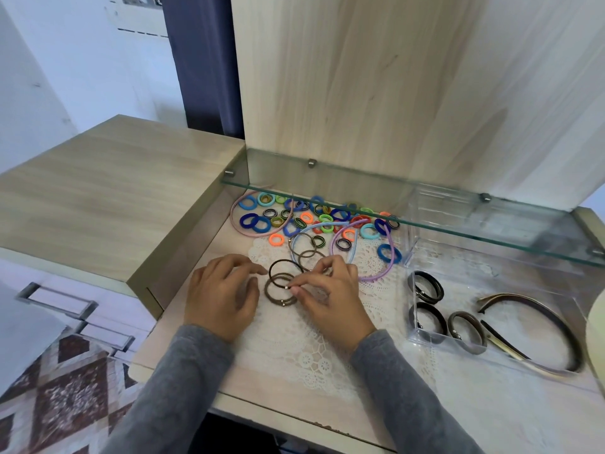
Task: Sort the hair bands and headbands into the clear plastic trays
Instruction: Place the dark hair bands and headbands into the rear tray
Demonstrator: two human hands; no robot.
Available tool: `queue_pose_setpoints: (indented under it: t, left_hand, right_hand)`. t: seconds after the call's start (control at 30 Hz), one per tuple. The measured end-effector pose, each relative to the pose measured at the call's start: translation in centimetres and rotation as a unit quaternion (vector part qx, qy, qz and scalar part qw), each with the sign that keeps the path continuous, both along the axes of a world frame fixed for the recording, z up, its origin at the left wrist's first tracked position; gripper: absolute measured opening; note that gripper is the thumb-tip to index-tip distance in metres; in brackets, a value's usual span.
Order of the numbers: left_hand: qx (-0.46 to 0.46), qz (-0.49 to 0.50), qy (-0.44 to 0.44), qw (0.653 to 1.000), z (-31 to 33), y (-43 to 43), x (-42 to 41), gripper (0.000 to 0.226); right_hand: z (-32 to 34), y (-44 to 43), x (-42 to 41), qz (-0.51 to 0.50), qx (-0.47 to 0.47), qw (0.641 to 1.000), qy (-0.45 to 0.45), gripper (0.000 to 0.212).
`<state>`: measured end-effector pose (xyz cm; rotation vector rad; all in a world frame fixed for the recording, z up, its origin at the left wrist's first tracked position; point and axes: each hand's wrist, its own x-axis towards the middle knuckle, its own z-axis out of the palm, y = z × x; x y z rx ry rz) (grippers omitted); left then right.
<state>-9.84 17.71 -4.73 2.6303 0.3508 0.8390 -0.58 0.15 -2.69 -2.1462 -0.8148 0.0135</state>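
Observation:
Several thin brown hair bands (278, 283) lie in a small pile on a lace mat at the middle of the table. My right hand (330, 296) pinches one of them by its metal bead. My left hand (222, 293) rests beside the pile, fingertips touching a band's left edge. Behind the pile lie many small coloured hair bands (307, 217) and thin pink, blue and purple headbands (376, 273). To the right stands a clear plastic tray (556, 283) holding dark hair bands (425, 286) and brown headbands (537, 326).
A glass shelf (393, 198) runs across above the back of the table, over the coloured bands and the tray's far end. A raised wooden block (98, 198) borders the left side. The table's front edge (294, 417) is near my arms. A pale round object (597, 335) sits at the far right.

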Motion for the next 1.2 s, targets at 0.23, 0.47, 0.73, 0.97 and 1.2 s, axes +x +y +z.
queue_pose_setpoints:
  t: [0.23,0.47,0.73,0.97,1.2]
  left_hand:
    - [-0.025,-0.009,0.054,0.998,1.1,2.3,4.0,0.017]
    - [0.123,-0.079,0.051,0.988,2.4,2.5,8.4,0.02]
    - [0.217,-0.15,0.145,0.954,4.2,3.3,10.7,0.034]
    - [0.232,-0.202,0.118,0.944,4.6,3.3,11.2,0.017]
    - [0.24,-0.215,0.072,0.944,4.0,3.4,11.0,0.023]
  right_hand:
    - [-0.5,0.4,-0.5,0.017,-0.038,0.998,-0.054,0.007]
    - [-0.4,0.2,-0.5,0.025,-0.043,0.996,-0.072,0.02]
    - [1.3,-1.0,3.1,-0.092,-0.079,0.985,-0.123,0.007]
    - [4.1,-0.5,4.9,-0.051,-0.313,0.936,-0.15,0.018]
    - [5.9,0.8,6.2,0.049,-0.391,0.906,-0.155,0.015]
